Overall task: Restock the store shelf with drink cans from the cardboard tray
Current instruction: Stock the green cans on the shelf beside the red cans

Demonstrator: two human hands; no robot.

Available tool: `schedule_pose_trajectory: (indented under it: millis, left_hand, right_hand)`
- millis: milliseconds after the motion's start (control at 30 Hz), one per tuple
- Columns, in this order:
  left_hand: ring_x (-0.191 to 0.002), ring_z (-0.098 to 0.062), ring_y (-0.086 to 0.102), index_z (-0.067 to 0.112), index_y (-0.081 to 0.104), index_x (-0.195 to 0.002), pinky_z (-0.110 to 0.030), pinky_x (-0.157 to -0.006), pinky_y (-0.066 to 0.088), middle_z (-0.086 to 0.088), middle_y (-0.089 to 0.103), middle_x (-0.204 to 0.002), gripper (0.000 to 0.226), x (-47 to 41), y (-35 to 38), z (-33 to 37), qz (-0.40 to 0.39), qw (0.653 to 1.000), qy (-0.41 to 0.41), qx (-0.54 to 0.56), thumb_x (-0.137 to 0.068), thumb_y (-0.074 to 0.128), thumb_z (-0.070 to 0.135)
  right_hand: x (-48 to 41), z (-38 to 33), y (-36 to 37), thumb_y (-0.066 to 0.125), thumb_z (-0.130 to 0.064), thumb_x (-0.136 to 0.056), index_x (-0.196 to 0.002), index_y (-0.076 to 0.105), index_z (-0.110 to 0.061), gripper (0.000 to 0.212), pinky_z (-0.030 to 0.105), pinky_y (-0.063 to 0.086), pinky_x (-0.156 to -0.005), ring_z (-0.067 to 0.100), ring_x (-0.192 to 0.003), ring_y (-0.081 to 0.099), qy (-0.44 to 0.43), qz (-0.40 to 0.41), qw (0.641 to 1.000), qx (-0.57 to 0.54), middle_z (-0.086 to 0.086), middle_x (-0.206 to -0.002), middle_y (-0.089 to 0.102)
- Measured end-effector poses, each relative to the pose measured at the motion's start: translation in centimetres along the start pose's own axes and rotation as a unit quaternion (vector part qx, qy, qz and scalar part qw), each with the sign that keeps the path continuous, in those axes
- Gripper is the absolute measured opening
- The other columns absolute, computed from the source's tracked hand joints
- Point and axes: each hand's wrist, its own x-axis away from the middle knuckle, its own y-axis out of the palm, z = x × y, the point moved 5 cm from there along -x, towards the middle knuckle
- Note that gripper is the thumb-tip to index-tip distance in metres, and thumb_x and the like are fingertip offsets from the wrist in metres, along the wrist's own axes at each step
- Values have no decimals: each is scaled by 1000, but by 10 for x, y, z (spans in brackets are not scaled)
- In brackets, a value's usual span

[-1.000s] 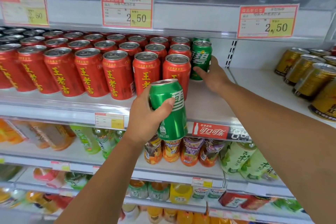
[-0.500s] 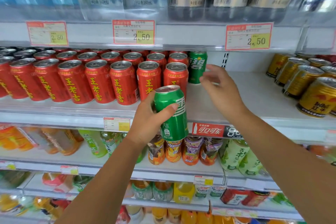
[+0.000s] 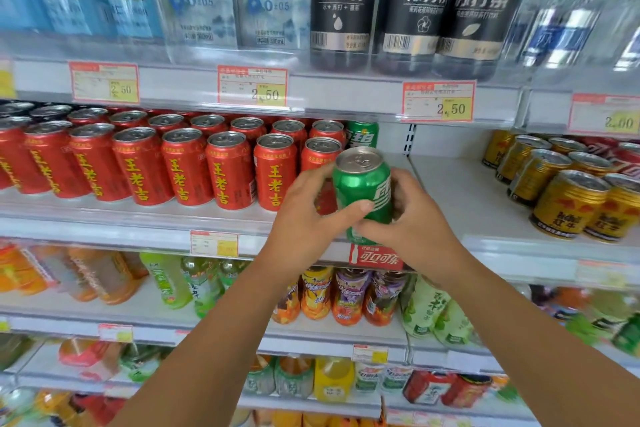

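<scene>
Both hands hold one green drink can upright in front of the middle shelf. My left hand wraps it from the left, thumb across its front. My right hand curls round its right side and bottom. A second green can stands at the back of the shelf, just right of the red cans. The cardboard tray is out of view.
Red cans stand in rows on the shelf's left part. Gold cans stand on the neighbouring shelf section at right. Bare white shelf lies between them. Bottles line the shelf above, juice bottles the shelves below.
My right hand let go of the green can at the back of the shelf, drew back and joined my left hand on the held can. The view tilted upward.
</scene>
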Motion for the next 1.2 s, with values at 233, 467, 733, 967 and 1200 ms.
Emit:
schedule_pose_trajectory:
  millis: [233, 467, 733, 967, 1200]
  left_hand:
    - [-101, -10, 61, 33, 71, -109, -44, -94, 46, 17, 69, -109, 58, 14, -17, -64, -1, 954, 73, -292, -67, 62, 73]
    - [-92, -8, 55, 37, 70, -104, -23, -86, 26, 21, 66, -102, 44, 14, -10, -72, 38, 934, 135, -329, -73, 63, 68]
    - [-92, -9, 55, 37, 68, -104, -25, -85, 28, 20, 65, -100, 41, 15, -9, -74, 39, 930, 130, -342, -75, 66, 66]
    - [-92, -11, 55, 37, 69, -103, -25, -85, 28, 19, 64, -99, 39, 16, -9, -73, 38, 931, 128, -340, -75, 68, 63]
    - [-90, -13, 56, 35, 70, -102, -26, -85, 29, 17, 65, -97, 39, 15, -9, -72, 41, 929, 145, -337, -74, 69, 62]
  right_hand:
    - [-50, 30, -17, 85, -13, -65, -97, 43, -28, 54, 15, 44, -70, -3, -84, 58, 65, 108, 989, 72, -10, -96, 57]
    - [-87, 42, -3, 89, -24, -62, -94, 54, -32, 48, 18, 49, -73, 3, -86, 62, 58, 85, 991, 87, -11, -94, 62]
    - [-96, 64, -5, 79, -13, -72, -137, 36, -16, 78, 23, 46, -79, 14, -105, 58, 106, 37, 989, 93, 1, -122, 58]
    - [-102, 62, -2, 83, -28, -72, -129, 37, -12, 76, 26, 42, -80, 22, -110, 59, 87, 79, 984, 137, 5, -126, 57]
    - [-112, 67, 7, 86, -34, -66, -112, 37, -16, 70, 28, 42, -76, 22, -105, 59, 91, 105, 981, 137, 6, -119, 59]
